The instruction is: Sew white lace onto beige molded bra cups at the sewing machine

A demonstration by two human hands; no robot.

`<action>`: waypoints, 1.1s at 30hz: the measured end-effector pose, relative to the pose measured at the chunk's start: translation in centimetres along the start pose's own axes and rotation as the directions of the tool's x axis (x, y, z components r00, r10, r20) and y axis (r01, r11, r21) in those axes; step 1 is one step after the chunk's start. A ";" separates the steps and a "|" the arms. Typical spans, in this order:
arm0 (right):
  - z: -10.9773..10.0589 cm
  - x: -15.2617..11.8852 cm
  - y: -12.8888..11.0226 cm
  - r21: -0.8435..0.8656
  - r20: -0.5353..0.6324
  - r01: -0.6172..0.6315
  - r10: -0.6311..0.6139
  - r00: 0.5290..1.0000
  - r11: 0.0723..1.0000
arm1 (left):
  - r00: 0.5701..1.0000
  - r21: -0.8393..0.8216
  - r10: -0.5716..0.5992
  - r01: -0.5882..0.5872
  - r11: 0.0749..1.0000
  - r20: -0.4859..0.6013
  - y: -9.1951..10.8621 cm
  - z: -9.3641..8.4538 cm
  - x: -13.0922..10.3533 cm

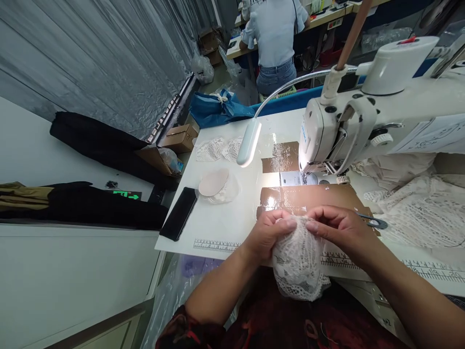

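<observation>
I am pinching the top edge of a soft, openwork white lace piece (301,264) between the fingers of my left hand (271,232) and right hand (337,228). Both hands are nearly meeting over the smooth table's (225,218) front edge, and the rounded lace is hanging below my fingertips.

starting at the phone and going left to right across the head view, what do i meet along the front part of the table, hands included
Black phone, pale oval pad, left hand, held lace piece, right hand, heap of lace fabric.
</observation>
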State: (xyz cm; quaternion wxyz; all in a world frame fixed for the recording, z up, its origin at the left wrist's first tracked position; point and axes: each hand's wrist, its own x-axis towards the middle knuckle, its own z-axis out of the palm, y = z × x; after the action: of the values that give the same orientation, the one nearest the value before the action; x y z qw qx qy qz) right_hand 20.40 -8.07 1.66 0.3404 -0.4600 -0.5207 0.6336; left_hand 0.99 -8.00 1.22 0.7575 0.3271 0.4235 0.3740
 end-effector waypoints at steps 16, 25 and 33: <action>-5.1 3.0 -0.6 -0.887 -0.055 0.075 -0.265 0.963 0.456 | 0.842 0.766 0.307 -0.179 -0.618 0.444 -0.2 2.3 7.9; -3.1 4.2 2.0 -0.967 0.176 0.218 -0.280 0.944 0.129 | 0.900 0.895 0.129 -0.381 -0.234 0.417 2.5 2.1 5.4; -2.4 4.2 2.5 -0.994 0.107 0.085 -0.387 0.916 -0.072 | 0.794 0.848 0.298 -0.507 -0.153 0.529 1.9 -0.6 8.3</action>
State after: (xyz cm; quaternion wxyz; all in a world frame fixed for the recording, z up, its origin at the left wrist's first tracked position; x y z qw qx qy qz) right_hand 21.33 -4.01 -1.81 0.0687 -0.5274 -0.8452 -0.0526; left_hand 2.93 0.04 -0.74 0.1784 0.8961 0.3735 0.1599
